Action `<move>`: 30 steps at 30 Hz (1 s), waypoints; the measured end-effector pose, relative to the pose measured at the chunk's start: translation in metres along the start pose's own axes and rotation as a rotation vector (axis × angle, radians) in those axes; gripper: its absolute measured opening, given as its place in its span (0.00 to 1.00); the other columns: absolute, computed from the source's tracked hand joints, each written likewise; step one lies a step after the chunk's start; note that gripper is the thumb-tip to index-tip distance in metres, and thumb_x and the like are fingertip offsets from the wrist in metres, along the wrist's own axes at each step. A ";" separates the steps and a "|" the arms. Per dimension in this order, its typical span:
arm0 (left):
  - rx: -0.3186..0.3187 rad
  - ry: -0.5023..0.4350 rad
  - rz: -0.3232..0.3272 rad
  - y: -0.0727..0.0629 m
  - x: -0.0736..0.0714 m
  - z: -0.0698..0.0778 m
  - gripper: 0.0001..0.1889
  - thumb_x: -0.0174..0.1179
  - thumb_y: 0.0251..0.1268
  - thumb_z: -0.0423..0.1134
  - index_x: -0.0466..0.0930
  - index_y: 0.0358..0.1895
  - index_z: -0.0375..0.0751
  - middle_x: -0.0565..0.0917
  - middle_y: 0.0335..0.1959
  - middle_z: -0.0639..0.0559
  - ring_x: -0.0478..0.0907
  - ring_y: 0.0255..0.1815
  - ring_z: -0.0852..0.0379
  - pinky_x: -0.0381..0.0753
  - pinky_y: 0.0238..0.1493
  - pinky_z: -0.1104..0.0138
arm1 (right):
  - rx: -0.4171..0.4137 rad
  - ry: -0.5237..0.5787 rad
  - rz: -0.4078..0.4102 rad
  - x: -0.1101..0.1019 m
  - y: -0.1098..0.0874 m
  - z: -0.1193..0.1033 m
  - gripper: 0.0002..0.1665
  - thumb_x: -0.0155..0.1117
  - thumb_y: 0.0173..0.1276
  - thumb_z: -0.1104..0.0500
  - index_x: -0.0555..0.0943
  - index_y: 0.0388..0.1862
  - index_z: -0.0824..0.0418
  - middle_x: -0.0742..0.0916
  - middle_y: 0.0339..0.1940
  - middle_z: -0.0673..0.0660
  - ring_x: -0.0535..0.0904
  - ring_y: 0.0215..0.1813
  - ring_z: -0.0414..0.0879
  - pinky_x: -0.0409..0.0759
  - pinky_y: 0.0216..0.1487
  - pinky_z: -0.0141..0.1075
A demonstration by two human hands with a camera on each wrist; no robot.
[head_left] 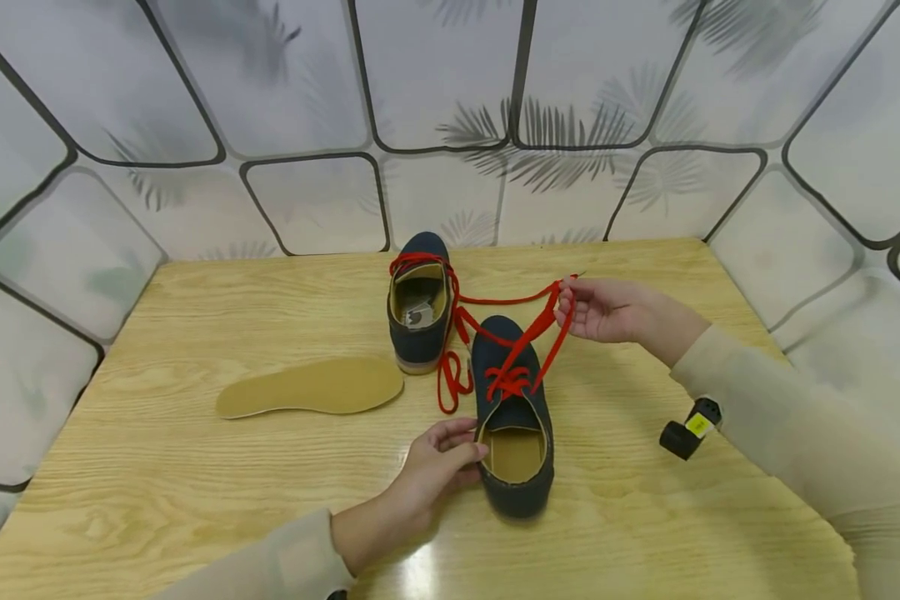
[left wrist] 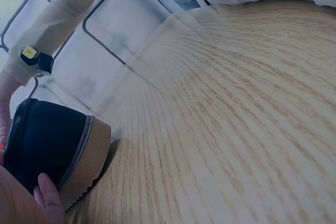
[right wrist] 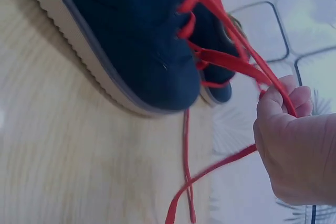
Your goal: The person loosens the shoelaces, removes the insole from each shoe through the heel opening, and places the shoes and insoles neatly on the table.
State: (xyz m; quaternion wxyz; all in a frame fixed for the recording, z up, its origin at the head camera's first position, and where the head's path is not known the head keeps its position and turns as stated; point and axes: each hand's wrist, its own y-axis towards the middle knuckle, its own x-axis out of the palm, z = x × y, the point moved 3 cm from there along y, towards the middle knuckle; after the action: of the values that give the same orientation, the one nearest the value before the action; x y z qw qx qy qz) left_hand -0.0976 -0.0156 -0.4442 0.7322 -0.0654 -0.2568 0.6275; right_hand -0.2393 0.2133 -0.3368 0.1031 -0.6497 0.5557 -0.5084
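A dark navy lace-up shoe stands upright on the table, its heel toward me. My left hand grips its left side near the heel, thumb at the collar rim; fingertips lie against the shoe in the left wrist view. To the front right, my right hand pinches red shoelace raised above the toe, in strands running down to the eyelets. A loose length of lace hangs below that hand in the right wrist view.
A matching navy shoe with red laces stands farther back, left of the near one. A tan insole lies flat on the wooden table at left. Loose red lace lies between the shoes. Patterned panels border the table.
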 end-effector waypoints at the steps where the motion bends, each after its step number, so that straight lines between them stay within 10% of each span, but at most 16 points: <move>1: -0.001 0.000 0.000 0.000 0.000 0.000 0.27 0.61 0.52 0.29 0.69 0.59 0.29 0.76 0.47 0.45 0.77 0.37 0.60 0.82 0.39 0.68 | -0.002 0.012 -0.002 -0.001 -0.001 -0.003 0.21 0.49 0.73 0.55 0.81 0.26 0.65 0.81 0.22 0.53 0.77 0.28 0.42 0.80 0.40 0.34; 30: 0.007 -0.012 0.001 -0.002 -0.001 -0.002 0.28 0.61 0.52 0.30 0.67 0.60 0.29 0.77 0.48 0.43 0.78 0.37 0.60 0.81 0.42 0.67 | -0.075 0.364 0.051 -0.033 -0.023 -0.086 0.13 0.54 0.70 0.58 0.77 0.30 0.67 0.80 0.26 0.58 0.75 0.30 0.47 0.78 0.43 0.40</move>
State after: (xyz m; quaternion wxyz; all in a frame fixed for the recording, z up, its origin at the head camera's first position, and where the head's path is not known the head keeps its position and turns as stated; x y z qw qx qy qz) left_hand -0.0947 -0.0170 -0.4456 0.7305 -0.0589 -0.2590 0.6291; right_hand -0.2875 0.2861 -0.2988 -0.0104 -0.5359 0.6000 -0.5939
